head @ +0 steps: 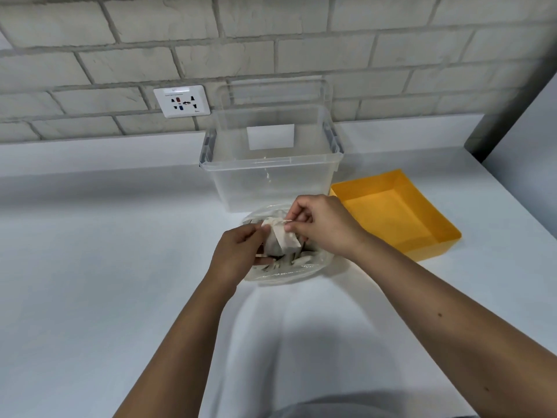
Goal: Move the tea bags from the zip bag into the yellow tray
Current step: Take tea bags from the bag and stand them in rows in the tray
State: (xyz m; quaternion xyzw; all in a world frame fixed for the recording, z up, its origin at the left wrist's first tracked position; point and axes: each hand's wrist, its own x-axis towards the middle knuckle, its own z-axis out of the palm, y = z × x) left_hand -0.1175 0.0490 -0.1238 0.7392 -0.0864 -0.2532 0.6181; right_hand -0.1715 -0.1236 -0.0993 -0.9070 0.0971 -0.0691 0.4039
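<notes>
A clear zip bag (304, 268) lies open on the white counter in the middle, with several tea bags inside. My right hand (324, 226) pinches a pale tea bag (281, 239) just above the bag's mouth. My left hand (238, 251) grips the bag's left edge, its fingers curled round the plastic. The yellow tray (422, 236) sits to the right of the zip bag, and nothing lies in it.
A clear plastic storage box (271, 170) stands behind the zip bag, close to the brick wall. A wall socket (181, 101) is on the wall to the left of the box. The white counter (105, 267) spreads to the left and front.
</notes>
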